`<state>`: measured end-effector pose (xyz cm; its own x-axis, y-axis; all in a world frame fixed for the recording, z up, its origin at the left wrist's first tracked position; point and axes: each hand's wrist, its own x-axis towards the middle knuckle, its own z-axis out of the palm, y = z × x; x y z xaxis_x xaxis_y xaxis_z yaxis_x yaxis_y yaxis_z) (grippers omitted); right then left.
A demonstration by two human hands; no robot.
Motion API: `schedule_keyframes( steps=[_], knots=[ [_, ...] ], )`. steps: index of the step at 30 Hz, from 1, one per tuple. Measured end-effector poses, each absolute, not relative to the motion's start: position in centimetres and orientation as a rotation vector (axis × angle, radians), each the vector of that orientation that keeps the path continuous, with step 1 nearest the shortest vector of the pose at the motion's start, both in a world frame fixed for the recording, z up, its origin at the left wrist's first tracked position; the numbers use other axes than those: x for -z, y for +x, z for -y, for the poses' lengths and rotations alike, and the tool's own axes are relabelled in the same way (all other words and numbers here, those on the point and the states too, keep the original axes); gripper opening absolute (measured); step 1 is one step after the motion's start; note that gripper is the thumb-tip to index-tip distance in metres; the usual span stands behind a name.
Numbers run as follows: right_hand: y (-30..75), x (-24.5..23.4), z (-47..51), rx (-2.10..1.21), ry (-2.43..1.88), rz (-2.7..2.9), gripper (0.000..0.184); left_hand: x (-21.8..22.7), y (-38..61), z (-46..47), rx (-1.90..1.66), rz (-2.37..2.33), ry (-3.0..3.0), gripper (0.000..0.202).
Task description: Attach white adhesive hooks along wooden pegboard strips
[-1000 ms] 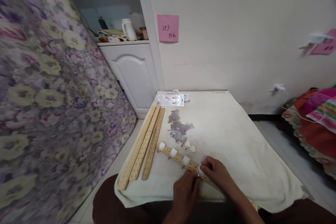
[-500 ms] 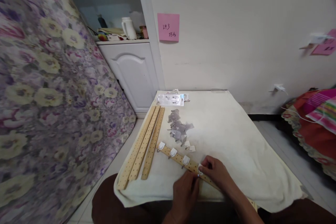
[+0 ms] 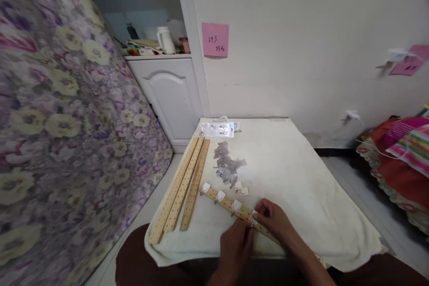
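Note:
A perforated wooden strip (image 3: 227, 203) lies slantwise near the front of the cloth-covered table. Several white tags (image 3: 220, 195) with small metal fittings sit along it. My right hand (image 3: 274, 218) is over the strip, thumb and finger pinching another white tag (image 3: 254, 217) at its edge. Closed and low, my left hand (image 3: 235, 243) has its fingertips at the near edge of the strip, by the small metal part under that tag. Whatever lies between the left fingers is hidden. Two loose white tags (image 3: 244, 191) rest just beyond the strip.
More perforated strips (image 3: 182, 187) lie along the table's left side. A heap of grey translucent pieces (image 3: 225, 163) is in the middle. A clear blister pack (image 3: 214, 129) lies at the back. A floral curtain (image 3: 83, 134) hangs left; a wall (image 3: 268, 53) stands behind.
The view has tilted and shifted slightly. Both hands stay at the same spot on the strip, with only small finger movement at the tag.

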<state>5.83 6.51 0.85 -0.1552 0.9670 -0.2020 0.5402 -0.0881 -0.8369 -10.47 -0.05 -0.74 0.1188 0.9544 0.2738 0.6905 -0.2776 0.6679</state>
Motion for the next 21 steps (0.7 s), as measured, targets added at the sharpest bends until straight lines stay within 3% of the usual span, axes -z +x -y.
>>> schedule_keyframes(
  steps=[12, 18, 21],
  knots=[
    [6.8, -1.4, -6.6, -1.28, -1.41, 1.66, 0.016, 0.8, -10.8, 0.1, -0.988, -1.57, 1.998, 0.013],
    [6.8, -2.5, -10.0, -1.104, -1.459, 1.804, 0.01, 1.5, -11.2, 0.1, -0.954, -1.576, 1.996, 0.012],
    [5.0, -2.7, -12.1, -1.025, -1.479, 1.904, 0.016, 1.7, -11.3, 0.3, -0.971, -1.582, 1.984, 0.014]
  ],
)
